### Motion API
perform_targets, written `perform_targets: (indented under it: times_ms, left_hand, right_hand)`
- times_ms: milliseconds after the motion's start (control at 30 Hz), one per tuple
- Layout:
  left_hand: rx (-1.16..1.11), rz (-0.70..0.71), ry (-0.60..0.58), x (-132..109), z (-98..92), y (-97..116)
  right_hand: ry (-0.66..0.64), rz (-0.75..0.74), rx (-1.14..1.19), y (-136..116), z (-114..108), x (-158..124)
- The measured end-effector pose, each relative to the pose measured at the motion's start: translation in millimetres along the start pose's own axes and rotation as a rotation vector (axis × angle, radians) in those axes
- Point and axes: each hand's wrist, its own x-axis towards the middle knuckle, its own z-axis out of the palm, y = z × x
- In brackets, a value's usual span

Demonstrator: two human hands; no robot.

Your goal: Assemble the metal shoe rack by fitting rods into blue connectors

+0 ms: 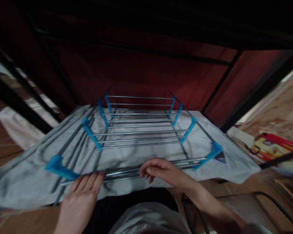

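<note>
A rack of thin metal rods (141, 132) and blue plastic brackets (92, 135) lies on a pale grey cloth. Its side poles slant away from me. Several rods (123, 171) lie bunched along the near end, between a blue bracket (61, 167) on the left and another (210, 156) on the right. My left hand (84, 188) is closed over the left part of this bunch, its fingertips on top. Near the middle, my right hand (159, 169) has its fingers curled round the same rods, thumb bent inward. Its palm side is partly hidden.
The pale cloth (231, 159) spreads under the rack, with loose grey poles (82, 143) on its left. A dark flat object (220, 157) lies by the right bracket. Dark red fabric (141, 74) on a black frame stands behind. A red and yellow package (274, 148) is at right.
</note>
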Motion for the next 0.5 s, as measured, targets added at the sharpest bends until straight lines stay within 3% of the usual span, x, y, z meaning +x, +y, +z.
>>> perform_targets:
  times_ms: [133,267,367,500]
  left_hand:
    - [0.152,-0.046,-0.066,12,-10.9,21]
    - [0.15,-0.097,-0.138,18,-6.7,38]
    - [0.132,-0.113,-0.128,21,0.4,48]
    - [0.085,-0.116,-0.089,24,9.1,49]
  right_hand:
    - [-0.036,-0.081,-0.303,-5,8,46]
    - [-0.13,-0.206,-0.543,2,30,98]
    - [-0.21,-0.281,-0.648,14,51,129]
    - [-0.269,-0.264,-0.729,27,75,163]
